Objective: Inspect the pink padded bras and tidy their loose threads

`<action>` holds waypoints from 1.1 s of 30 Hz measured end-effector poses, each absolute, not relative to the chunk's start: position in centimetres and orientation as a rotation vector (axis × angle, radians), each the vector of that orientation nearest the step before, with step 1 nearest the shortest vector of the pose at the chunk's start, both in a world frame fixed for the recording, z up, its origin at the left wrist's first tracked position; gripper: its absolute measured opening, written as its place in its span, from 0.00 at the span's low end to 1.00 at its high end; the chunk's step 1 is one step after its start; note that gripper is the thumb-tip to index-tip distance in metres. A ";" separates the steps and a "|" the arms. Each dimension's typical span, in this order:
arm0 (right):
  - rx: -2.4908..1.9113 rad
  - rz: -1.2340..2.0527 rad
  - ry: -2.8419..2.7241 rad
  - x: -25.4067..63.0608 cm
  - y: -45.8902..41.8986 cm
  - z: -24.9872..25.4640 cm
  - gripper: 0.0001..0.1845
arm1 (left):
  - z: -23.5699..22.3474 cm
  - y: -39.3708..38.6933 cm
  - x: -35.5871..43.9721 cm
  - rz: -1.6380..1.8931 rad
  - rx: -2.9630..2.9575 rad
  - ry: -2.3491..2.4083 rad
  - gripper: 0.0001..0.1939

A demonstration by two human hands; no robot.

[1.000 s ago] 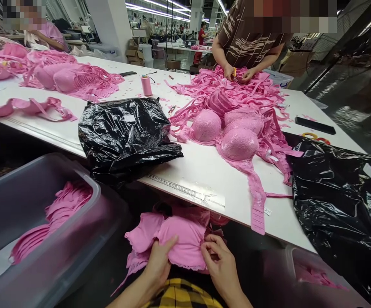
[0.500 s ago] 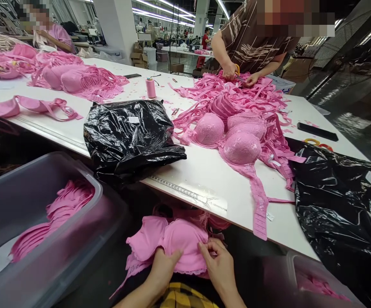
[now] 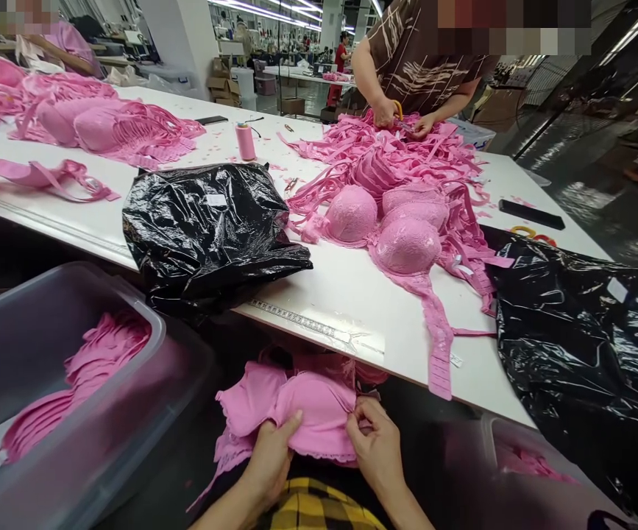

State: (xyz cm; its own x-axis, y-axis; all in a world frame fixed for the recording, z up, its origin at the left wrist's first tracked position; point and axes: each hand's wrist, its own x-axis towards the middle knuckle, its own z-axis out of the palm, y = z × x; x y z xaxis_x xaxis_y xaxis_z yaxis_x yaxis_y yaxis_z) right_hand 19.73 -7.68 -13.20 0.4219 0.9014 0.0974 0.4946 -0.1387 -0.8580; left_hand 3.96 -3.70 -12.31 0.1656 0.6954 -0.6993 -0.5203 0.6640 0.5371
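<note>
Both hands point(image 3: 270, 453) gripping a pink bra point(image 3: 319, 412), grey tub point(image 3: 136, 397) holding stacked pink pieces point(image 3: 84, 375), another tub point(image 3: 465, 464) with pink fabric point(image 3: 533, 465)

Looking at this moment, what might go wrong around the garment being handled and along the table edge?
1. The left hand and right hand hold the pink bra below the table; its dangling lace trim might snag.
2. The nearer black bag overhangs the table edge, so a bump could tip it off.
3. A pink band from the bra pile hangs over the edge and might catch on a passing arm.
</note>
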 end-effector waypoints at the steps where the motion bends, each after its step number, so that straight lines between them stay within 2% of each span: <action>1: -1.774 0.641 -1.168 19.9 -7.7 -13.1 0.10 | -12.3 -3.7 3.8 0.880 0.180 1.118 0.23; 5: -1.632 1.103 -0.910 20.6 -7.4 -12.7 0.09 | -12.3 -3.7 3.3 0.859 0.190 1.185 0.25; 9: -1.513 1.365 -0.905 20.5 -6.9 -12.5 0.16 | -12.7 -3.8 3.8 0.810 0.317 1.170 0.22; 12: -1.677 1.277 -1.027 20.4 -7.3 -12.9 0.19 | -13.0 -4.1 4.2 0.821 0.344 1.310 0.18; 14: -1.788 1.211 -1.019 21.0 -7.9 -13.4 0.23 | -12.5 -4.3 3.8 0.767 0.358 1.213 0.16; 17: -1.830 1.255 -0.934 23.0 -8.5 -14.1 0.23 | -10.5 -4.2 1.7 0.494 0.517 0.989 0.12; 19: -1.823 1.288 -0.906 24.3 -8.6 -13.9 0.23 | -8.6 -3.5 -0.4 0.332 0.726 1.027 0.09; 22: -1.796 1.319 -0.951 25.2 -8.0 -12.7 0.24 | -6.6 -0.8 -3.4 0.434 1.149 1.301 0.12; 24: -1.778 1.297 -1.006 25.0 -7.3 -11.6 0.23 | -6.4 1.9 -4.3 0.626 1.391 1.332 0.07; 27: -1.755 1.259 -1.052 24.5 -6.1 -10.9 0.20 | -7.6 5.7 -4.0 0.512 1.626 1.154 0.27; 28: -1.748 1.258 -1.048 24.5 -5.8 -10.9 0.19 | -8.1 6.6 -3.7 0.387 1.701 1.120 0.29; 31: -1.745 1.178 -0.993 25.1 -5.1 -11.7 0.15 | -8.9 8.1 -3.0 0.098 1.848 1.083 0.21; 33: -1.724 1.083 -0.931 25.9 -4.9 -12.5 0.11 | -8.4 8.2 -3.0 0.068 1.909 1.065 0.15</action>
